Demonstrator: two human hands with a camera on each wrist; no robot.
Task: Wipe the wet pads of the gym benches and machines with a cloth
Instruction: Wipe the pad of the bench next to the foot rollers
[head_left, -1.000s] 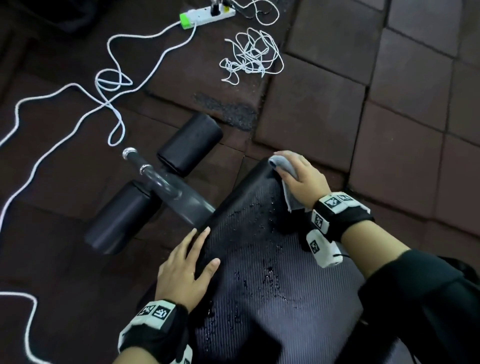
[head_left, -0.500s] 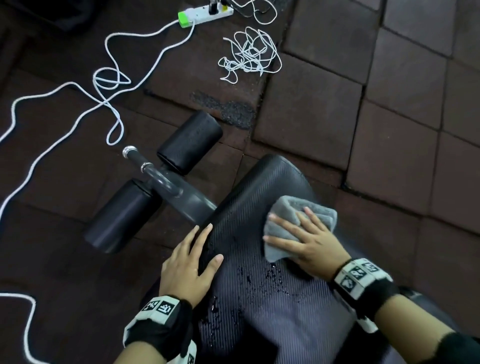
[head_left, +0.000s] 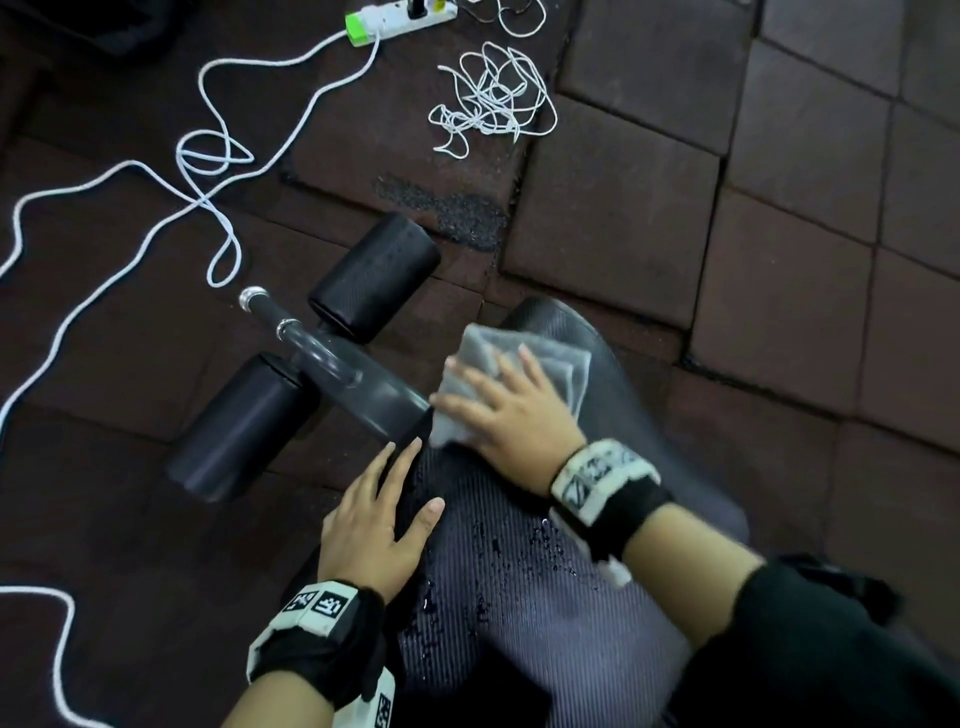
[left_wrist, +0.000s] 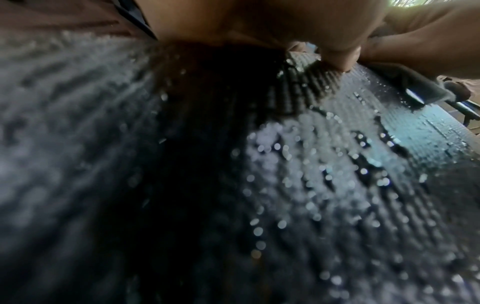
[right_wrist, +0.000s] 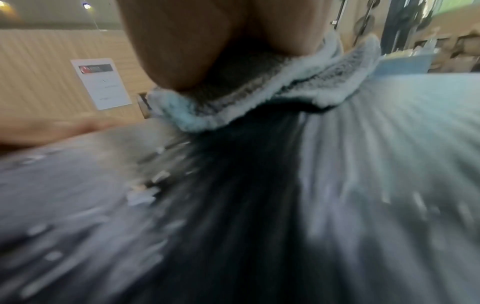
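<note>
A black ribbed bench pad (head_left: 524, 613) fills the lower middle of the head view, with water drops (head_left: 540, 540) on its middle. A folded grey cloth (head_left: 550, 358) lies on the pad's far end. My right hand (head_left: 504, 410) presses flat on the cloth with spread, straight fingers. My left hand (head_left: 374, 519) rests flat on the pad's left edge, fingers straight, thumb out. The left wrist view shows the wet pad (left_wrist: 324, 185) up close and the thumb (left_wrist: 337, 51). The right wrist view is blurred; the cloth (right_wrist: 259, 102) shows under the palm.
Two black foam rollers (head_left: 374, 275) (head_left: 239, 426) sit on a metal bar (head_left: 332, 364) just left of the pad's end. White cables (head_left: 208, 156), a tangled cord (head_left: 493, 98) and a power strip (head_left: 400, 18) lie on the brown rubber floor tiles (head_left: 779, 260).
My right hand with the cloth swept from the pad's far tip back toward me, then left and forward again across the pad. The left hand stayed put.
</note>
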